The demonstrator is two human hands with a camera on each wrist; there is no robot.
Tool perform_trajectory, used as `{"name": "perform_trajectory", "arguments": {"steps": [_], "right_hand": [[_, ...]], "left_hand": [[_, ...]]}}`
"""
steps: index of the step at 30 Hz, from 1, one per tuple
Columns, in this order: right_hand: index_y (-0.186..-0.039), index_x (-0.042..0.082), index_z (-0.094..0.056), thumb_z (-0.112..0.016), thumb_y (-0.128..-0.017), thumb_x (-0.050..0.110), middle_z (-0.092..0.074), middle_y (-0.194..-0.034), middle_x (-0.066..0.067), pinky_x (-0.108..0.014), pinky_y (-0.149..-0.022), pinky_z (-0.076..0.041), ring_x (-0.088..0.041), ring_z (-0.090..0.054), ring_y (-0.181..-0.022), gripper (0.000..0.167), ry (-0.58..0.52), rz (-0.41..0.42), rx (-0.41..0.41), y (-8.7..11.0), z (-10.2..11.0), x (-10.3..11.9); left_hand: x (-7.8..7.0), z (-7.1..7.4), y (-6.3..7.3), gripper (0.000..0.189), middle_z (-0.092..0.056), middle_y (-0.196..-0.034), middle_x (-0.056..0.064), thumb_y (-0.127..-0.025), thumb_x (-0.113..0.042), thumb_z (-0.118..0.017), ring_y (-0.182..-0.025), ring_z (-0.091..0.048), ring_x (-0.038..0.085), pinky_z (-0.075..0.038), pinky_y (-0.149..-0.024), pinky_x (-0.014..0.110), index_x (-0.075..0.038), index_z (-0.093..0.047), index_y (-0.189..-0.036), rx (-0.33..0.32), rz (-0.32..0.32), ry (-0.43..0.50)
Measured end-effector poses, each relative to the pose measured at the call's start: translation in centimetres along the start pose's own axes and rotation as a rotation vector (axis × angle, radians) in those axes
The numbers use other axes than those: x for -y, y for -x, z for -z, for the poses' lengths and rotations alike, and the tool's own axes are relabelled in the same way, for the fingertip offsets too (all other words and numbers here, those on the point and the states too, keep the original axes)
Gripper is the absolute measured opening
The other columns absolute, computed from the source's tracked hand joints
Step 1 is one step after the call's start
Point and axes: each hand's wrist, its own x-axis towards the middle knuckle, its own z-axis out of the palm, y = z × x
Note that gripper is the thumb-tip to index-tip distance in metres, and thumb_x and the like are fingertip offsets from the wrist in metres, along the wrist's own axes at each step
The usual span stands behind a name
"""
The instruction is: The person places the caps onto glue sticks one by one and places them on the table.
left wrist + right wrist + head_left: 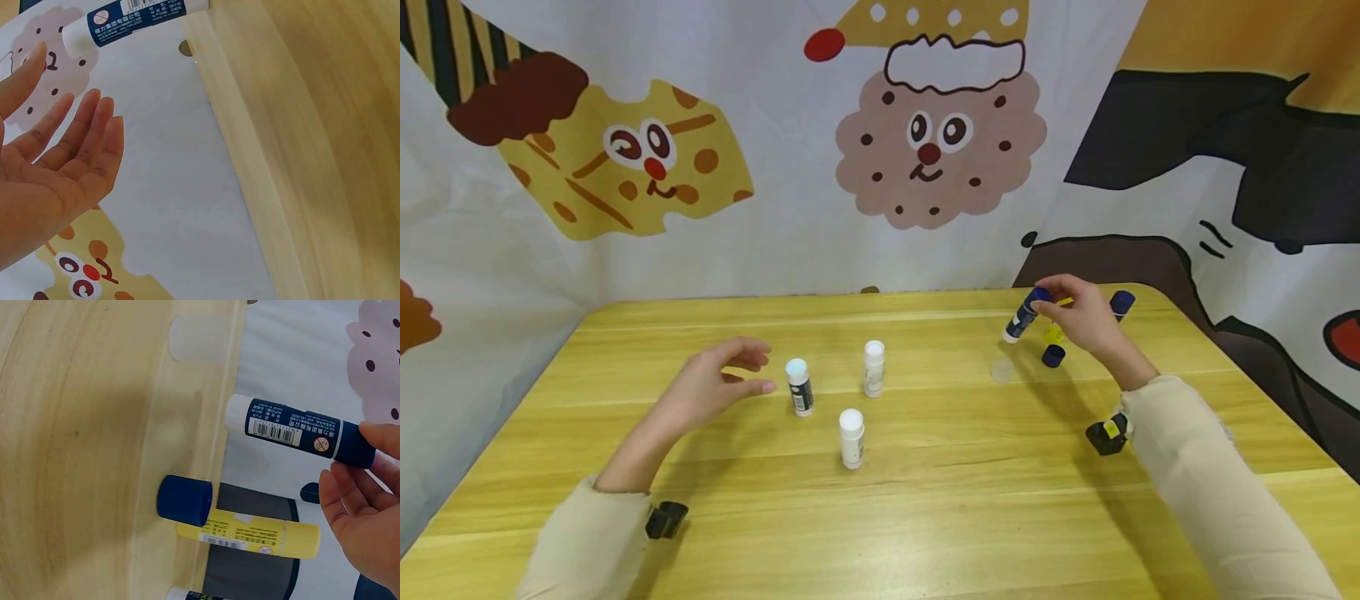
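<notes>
Right hand [1082, 317] pinches the tilted glue stick [1022, 322] by its dark-blue cap [354, 445] above the counter [940, 525]; a loose cap could drop it; loosely spread left hand [709, 385] might topple the nearby upright tube [801, 390]

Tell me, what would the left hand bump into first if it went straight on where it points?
Probably the dark-labelled glue stick standing just beyond the thumb and fingertips of the left hand, though the hand's height above the table is hard to judge.
</notes>
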Motion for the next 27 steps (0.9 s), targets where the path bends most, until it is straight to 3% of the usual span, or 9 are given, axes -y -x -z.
{"name": "perform_trajectory", "arguments": {"steps": [8,27], "right_hand": [[-0.118,-0.002,-0.053,-0.057,-0.092,0.019,-0.055,-0.102,-0.018,-0.028,-0.065,-0.042,-0.029,-0.05,-0.092,0.034,0.038,-0.026,-0.023,-0.6,-0.7,-1.1],[-0.119,-0.004,-0.053,-0.057,-0.092,0.017,-0.053,-0.108,-0.02,-0.03,-0.066,-0.043,-0.03,-0.049,-0.092,0.035,0.033,-0.057,-0.02,-1.3,-1.2,-1.2]], "left_hand": [[0.1,-0.2,-0.1,0.045,-0.058,-0.111,0.019,-0.083,-0.019,-0.069,-0.103,-0.054,0.032,-0.047,-0.083,0.042,0.002,-0.053,-0.12,0.006,0.011,-0.001],[0.3,-0.4,-0.6,0.045,-0.057,-0.113,0.019,-0.084,-0.017,-0.067,-0.105,-0.053,0.032,-0.046,-0.084,0.042,0.001,-0.052,-0.121,0.033,0.037,0.013]]}}
